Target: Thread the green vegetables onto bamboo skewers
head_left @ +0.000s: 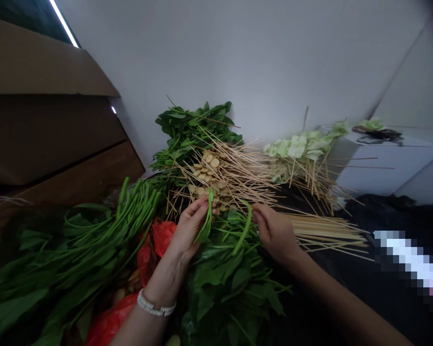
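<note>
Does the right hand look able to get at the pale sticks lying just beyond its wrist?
Probably yes: the pale sticks lie close beside the right hand, and nothing visible covers their outer stretch. Whether it already holds something is hard to tell.

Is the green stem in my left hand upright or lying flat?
Roughly upright: the stem pokes above the left hand, its leaf lower down.

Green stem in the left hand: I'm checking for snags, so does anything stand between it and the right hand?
Yes: in this view, a curved stem shows between the held stem and the right hand, close to that hand; whether it's gripped is unclear.
</note>
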A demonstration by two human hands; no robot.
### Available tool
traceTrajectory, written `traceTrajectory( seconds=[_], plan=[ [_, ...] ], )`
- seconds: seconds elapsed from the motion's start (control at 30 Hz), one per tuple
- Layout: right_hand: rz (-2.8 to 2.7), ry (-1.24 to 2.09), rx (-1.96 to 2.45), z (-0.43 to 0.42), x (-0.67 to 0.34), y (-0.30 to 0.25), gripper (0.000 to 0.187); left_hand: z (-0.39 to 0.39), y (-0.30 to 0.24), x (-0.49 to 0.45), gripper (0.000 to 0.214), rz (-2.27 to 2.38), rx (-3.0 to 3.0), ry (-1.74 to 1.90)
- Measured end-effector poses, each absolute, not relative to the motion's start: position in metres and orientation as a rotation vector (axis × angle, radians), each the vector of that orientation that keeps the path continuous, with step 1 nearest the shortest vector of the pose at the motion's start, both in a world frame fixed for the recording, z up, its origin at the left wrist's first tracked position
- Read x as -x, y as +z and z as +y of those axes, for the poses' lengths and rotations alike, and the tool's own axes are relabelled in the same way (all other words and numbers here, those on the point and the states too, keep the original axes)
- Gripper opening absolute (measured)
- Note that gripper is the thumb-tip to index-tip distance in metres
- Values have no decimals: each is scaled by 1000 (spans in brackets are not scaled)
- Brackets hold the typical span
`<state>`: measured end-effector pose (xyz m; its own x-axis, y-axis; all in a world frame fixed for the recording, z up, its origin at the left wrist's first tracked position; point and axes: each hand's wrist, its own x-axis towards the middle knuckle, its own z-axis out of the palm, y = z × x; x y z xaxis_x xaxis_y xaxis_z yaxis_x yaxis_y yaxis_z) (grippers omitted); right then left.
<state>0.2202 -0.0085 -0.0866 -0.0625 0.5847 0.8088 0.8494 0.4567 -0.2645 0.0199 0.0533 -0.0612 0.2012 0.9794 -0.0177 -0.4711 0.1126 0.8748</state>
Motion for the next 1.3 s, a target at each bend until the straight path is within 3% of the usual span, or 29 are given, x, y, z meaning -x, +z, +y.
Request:
traceTrajectory(
  seconds=[1.03,1.3],
  plan=[
    [-1907,-404,1235,-17,-206,-99,24,44,-64,-30,38,800,-838,1066],
    [-1909,-359,1225,-20,-200,-99,25,37,-71,-38,27,809,-1217,1043]
  ],
)
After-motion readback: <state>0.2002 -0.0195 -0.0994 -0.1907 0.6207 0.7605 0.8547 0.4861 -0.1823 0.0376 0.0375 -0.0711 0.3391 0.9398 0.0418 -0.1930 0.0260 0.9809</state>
